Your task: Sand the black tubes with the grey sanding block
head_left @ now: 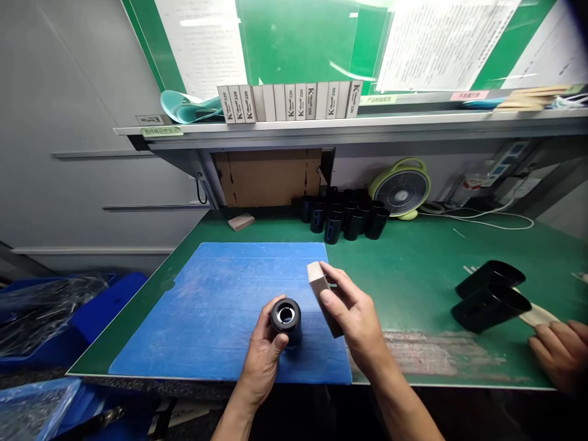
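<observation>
My left hand (263,350) is wrapped round a small black cylinder (285,318) with a shiny round opening on top, held upright over the blue mat (211,306). To its right, my right hand (353,315) grips a tan rectangular block (318,282) by its edges, tilted and close to the cylinder but not touching it.
Several black cylinders (346,217) stand at the back of the green table (413,269), beside a small green fan (402,188). Another tan block (241,221) lies at the back left. Two larger black tubes (491,297) lie at the right, near another person's hand (563,352). Blue bins (68,318) sit left.
</observation>
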`<state>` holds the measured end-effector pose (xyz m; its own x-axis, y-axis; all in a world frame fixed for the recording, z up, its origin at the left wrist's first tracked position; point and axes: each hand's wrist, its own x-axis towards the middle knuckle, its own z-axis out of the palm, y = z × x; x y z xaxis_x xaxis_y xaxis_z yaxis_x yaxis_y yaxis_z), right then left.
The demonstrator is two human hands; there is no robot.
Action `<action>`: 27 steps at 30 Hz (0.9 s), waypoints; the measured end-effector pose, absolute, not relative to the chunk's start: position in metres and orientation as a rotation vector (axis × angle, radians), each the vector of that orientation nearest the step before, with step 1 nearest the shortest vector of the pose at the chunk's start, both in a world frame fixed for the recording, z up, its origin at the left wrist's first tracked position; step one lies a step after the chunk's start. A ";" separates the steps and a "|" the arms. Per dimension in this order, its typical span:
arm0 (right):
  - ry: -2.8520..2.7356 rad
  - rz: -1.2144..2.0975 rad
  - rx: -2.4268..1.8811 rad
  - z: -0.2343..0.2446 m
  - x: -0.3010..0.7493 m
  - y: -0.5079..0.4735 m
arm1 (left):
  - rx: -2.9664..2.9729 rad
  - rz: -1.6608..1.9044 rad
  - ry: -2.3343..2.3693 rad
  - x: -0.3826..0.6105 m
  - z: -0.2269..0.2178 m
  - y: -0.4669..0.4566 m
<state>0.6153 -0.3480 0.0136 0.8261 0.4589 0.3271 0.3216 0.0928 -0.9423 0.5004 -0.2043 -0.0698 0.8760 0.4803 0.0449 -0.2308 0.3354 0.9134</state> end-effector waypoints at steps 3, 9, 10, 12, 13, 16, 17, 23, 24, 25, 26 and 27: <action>-0.926 -0.162 -1.666 0.004 0.598 -0.340 | 1.114 0.480 0.259 0.501 -0.067 -0.206; -1.033 -0.264 -1.908 -0.056 0.572 -0.370 | 1.182 0.525 0.238 0.497 -0.068 -0.206; -1.013 -0.240 -1.935 -0.063 0.573 -0.377 | 1.205 0.552 0.232 0.497 -0.069 -0.206; -0.924 -0.211 -1.950 -0.069 0.578 -0.390 | 1.286 0.608 0.212 0.496 -0.069 -0.206; -0.856 -0.206 -1.950 -0.068 0.582 -0.394 | 1.348 0.623 0.201 0.496 -0.068 -0.206; -0.715 -0.226 -1.948 -0.050 0.593 -0.404 | 1.542 0.618 0.179 0.495 -0.061 -0.207; -0.724 -0.237 -1.948 -0.042 0.597 -0.407 | 1.596 0.599 0.179 0.495 -0.059 -0.207; -1.115 -0.231 -1.928 0.003 0.623 -0.423 | 1.690 0.552 0.183 0.497 -0.051 -0.208; -1.174 -0.234 -1.923 0.009 0.626 -0.422 | 1.675 0.548 0.183 0.498 -0.051 -0.208; -1.228 -0.235 -1.919 0.014 0.627 -0.418 | 1.660 0.542 0.183 0.499 -0.051 -0.209; -1.282 -0.234 -1.909 0.020 0.627 -0.413 | 1.649 0.536 0.181 0.500 -0.052 -0.209; -1.343 -0.232 -1.894 0.025 0.626 -0.405 | 1.644 0.532 0.174 0.501 -0.052 -0.210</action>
<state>0.6259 -0.4055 0.0247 0.4231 0.7183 0.5523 0.8618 -0.1309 -0.4901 0.5006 -0.2096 -0.0524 0.8790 0.4126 0.2389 -0.1916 -0.1530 0.9695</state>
